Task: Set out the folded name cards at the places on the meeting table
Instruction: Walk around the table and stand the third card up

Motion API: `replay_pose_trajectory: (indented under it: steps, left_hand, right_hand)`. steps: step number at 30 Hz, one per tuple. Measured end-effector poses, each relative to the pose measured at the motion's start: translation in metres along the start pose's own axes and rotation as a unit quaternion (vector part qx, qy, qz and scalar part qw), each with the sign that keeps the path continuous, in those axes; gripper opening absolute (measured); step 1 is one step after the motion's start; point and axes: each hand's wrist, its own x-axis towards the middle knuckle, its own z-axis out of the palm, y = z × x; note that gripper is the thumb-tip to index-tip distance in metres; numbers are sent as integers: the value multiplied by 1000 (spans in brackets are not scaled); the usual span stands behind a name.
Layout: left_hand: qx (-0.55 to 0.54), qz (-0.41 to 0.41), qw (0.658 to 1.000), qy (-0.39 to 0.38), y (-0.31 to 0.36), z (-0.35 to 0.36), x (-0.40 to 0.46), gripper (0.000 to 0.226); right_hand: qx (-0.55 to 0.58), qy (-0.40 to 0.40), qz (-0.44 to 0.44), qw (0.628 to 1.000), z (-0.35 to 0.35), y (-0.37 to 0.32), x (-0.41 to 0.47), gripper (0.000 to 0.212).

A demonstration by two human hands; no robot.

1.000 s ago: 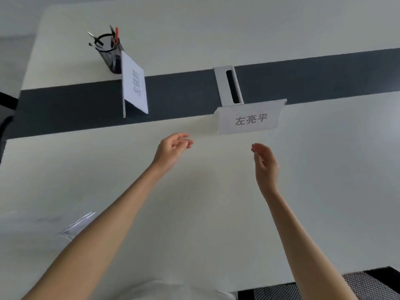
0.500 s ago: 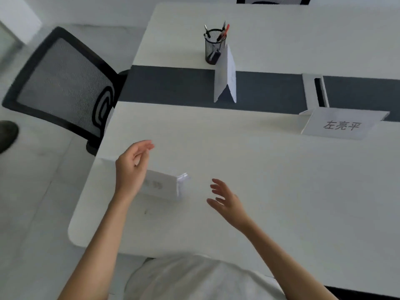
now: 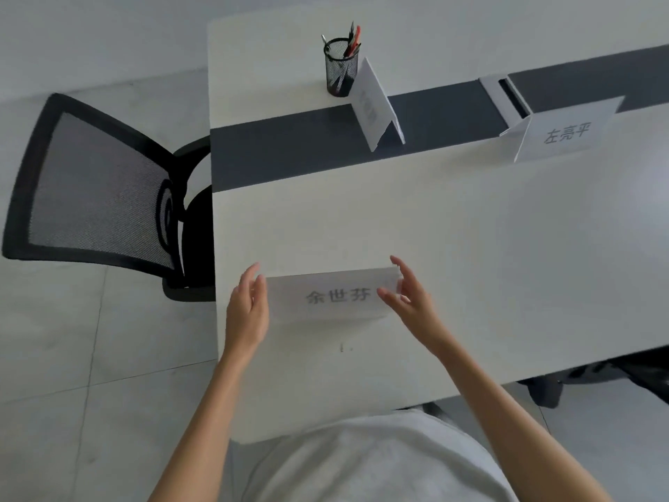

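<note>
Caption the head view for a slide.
Both hands, left and right, grip a name card on the table.

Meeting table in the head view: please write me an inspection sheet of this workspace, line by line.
Surface: white meeting table with a dark grey strip along its middle.
Job's things: white folded name card near the front edge, held at both ends; white folded name card standing on the strip, seen end-on; white folded name card at far right, print facing the camera.
Clutter: black mesh pen cup holding pens; small dark mark on the tabletop.
Grippers: left hand at the near card's left end; right hand pinching its right end.
Cables: nothing seen; a grey cable hatch sits in the strip.
Surroundings: black mesh office chair at the table's left end; grey tiled floor.
</note>
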Motion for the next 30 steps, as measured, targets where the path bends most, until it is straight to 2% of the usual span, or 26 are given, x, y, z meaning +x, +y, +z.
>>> replay_pose_trajectory:
  steps: [2, 5, 10, 14, 19, 21, 24, 27, 30]
  left_hand:
    - [-14, -7, 999, -49, -9, 0, 3, 40]
    - [-7, 31, 998, -46, -19, 4, 4, 36]
    - [-52, 50, 996, -57, -34, 4, 14, 32]
    - [-40, 69, 994, -78, -36, 8, 17, 29]
    - [-15, 126, 977, -173, -19, 24, 18, 25]
    - [-6, 149, 963, -223, -5, 37, 11, 22]
    - [27, 192, 934, -299, 26, 67, -6, 39]
    - [40, 232, 893, -383, 60, 103, -34, 58]
    - [38, 259, 848, -461, 86, 144, -72, 54]
  right_hand:
    - [16, 20, -3, 1000, 2, -2, 2, 42]
    - [32, 15, 5, 999, 3, -5, 4, 28]
    - [23, 38, 0, 999, 6, -5, 0, 23]
    - [20, 82, 25, 996, 10, 3, -19, 36]
    - [55, 189, 53, 979, 6, 7, -74, 23]
    - [81, 244, 71, 964, 0, 18, -98, 24]
    - [127, 332, 104, 929, -16, 29, -145, 20]
    - [159, 424, 130, 882, -32, 40, -200, 11]
    - [187, 510, 157, 825, -44, 46, -256, 12]
